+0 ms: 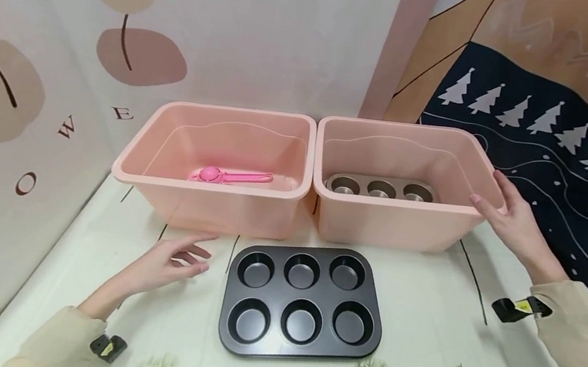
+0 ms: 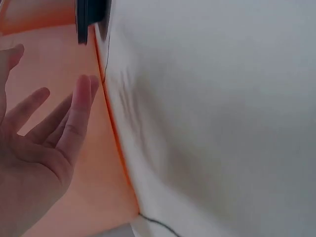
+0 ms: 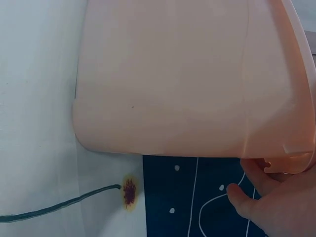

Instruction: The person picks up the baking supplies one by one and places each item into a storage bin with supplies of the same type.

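Observation:
My right hand (image 1: 517, 228) grips the outer rim of the right pink bin (image 1: 389, 224), thumb over the edge. In the right wrist view, fingers of that hand (image 3: 286, 202) reach under the rim of the bin (image 3: 168, 79). Inside this bin sits a brownish muffin tin (image 1: 383, 186) with cups showing. My left hand (image 1: 165, 269) holds nothing, its fingers loosely spread in front of the left pink bin (image 1: 218, 207). Right of it, a dark six-cup muffin tin (image 1: 303, 302) lies on the table. The left wrist view shows the left hand (image 2: 39, 153) beside a bin wall.
A bright pink long-handled kitchen tool (image 1: 233, 177) lies in the left bin. Both bins stand side by side at the back, against a printed curtain (image 1: 269, 31). Dark cloth with white trees (image 1: 555, 150) hangs at the right. A flower-patterned cloth (image 1: 428, 350) covers the table.

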{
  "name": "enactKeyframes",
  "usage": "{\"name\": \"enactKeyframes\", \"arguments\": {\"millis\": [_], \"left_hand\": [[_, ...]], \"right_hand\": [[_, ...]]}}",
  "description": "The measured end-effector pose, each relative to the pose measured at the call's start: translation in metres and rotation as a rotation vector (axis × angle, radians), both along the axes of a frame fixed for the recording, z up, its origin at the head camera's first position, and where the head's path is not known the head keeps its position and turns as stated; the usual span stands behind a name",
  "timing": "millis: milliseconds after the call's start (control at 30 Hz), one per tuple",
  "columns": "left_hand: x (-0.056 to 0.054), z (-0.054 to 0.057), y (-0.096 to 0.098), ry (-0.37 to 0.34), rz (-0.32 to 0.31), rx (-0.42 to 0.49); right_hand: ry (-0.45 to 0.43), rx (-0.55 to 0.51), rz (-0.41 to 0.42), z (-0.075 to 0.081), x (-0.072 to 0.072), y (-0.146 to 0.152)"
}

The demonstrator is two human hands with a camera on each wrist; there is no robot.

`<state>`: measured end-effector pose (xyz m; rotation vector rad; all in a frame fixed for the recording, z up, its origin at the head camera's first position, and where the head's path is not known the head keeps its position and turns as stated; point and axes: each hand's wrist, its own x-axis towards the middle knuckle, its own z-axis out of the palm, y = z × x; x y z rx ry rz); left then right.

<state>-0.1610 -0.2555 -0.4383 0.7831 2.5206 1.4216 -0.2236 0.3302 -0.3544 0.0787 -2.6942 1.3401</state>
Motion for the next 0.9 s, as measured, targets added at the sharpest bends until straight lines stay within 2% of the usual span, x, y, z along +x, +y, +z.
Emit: {"name": "enactKeyframes", "arguments": {"millis": [133,333,467,700,900], "left_hand": [[0.002,-0.003,0.013,-0.080,-0.074,0.014],[0.003,-0.009,0.025,-0.128,-0.146,0.040],[0.006,-0.012,0.026,-0.171,-0.157,0.032],[0.013,-0.016,0.028,-0.317,-0.162,0.058],[0.012,-0.020,0.033,-0.368,-0.156,0.116]], "right_hand": [[-0.005,-0.004,0.002,-0.001,0.001,0.000],[-0.017,-0.006,-0.004,-0.002,0.000,0.000],[-0.019,-0.005,-0.005,-0.002,-0.002,0.000],[-0.018,0.007,0.012,-0.002,-0.002,0.002],[-0.026,0.018,0.017,-0.001,-0.002,0.004]]}}
